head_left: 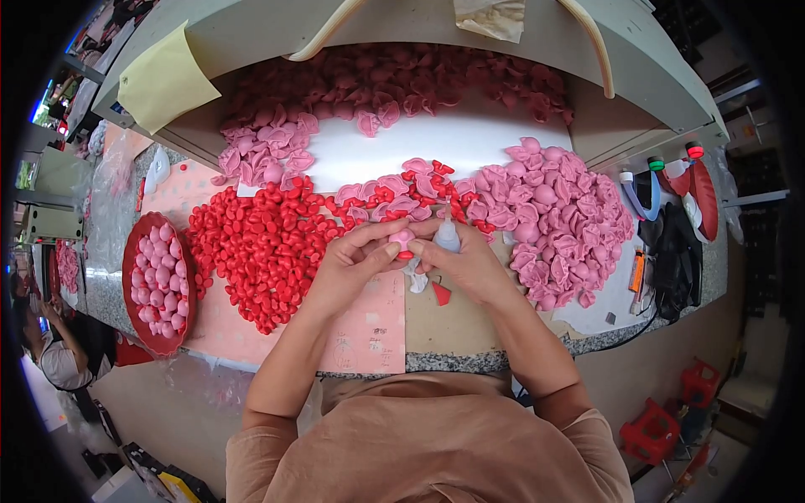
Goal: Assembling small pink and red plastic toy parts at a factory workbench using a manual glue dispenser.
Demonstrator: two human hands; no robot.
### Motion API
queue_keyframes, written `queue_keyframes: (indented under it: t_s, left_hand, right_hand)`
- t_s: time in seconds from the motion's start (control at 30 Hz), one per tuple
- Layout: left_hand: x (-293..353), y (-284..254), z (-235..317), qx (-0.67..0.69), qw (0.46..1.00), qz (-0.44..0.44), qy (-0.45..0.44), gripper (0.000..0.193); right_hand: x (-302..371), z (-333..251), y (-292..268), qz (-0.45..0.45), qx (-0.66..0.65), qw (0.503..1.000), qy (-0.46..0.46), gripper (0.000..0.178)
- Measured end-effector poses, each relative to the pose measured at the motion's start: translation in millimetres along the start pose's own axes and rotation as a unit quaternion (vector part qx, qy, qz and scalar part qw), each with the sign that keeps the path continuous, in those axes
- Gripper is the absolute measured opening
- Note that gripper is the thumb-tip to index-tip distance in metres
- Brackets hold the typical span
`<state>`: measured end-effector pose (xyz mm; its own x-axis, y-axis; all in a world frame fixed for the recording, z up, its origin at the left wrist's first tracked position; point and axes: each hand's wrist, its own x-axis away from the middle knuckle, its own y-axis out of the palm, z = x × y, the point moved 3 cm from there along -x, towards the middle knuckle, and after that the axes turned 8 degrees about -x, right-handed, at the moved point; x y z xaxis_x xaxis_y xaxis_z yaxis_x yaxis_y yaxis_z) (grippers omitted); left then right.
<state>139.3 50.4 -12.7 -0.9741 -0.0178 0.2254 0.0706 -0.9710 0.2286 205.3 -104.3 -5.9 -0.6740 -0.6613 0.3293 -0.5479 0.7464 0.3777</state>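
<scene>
Close together over the middle of the bench, my two hands meet at a small pink rounded plastic piece (pixel 401 239) with a red part (pixel 405 255) at its lower side. My left hand (pixel 362 256) pinches the pink piece between thumb and fingers. From the other side, my right hand (pixel 463 261) touches it with the thumb, and a small translucent squeeze bottle (pixel 448 236) with a thin tip pointing away from me rests in that hand's grip. Left of my hands spreads a heap of glossy red pieces (pixel 260 260); to the right lies a heap of pink petal-like shells (pixel 570 218).
A red oval tray (pixel 132 277) of pink balls stands at the far left. More pink shells (pixel 369 80) fill the grey hooded box (pixel 662 75) behind. A white crumpled tissue (pixel 417 278) and red scrap (pixel 441 292) lie near my hands. Tape and tools sit far right.
</scene>
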Motion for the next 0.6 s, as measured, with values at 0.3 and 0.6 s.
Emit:
queue_keyframes:
  t_s: [0.3,0.6]
  left_hand:
    - [-1.2,-2.7,-1.8,-0.011,1.0,-0.007,-0.003,0.033]
    - [-1.2,-3.2,-1.1,-0.003,1.0,-0.008,-0.014,0.031]
  right_hand:
    - [1.4,-3.1,1.0,-0.003,0.02,1.0,0.0,0.025]
    - [-0.5,1.0,-0.8,-0.005,0.029,1.0,0.002,0.022]
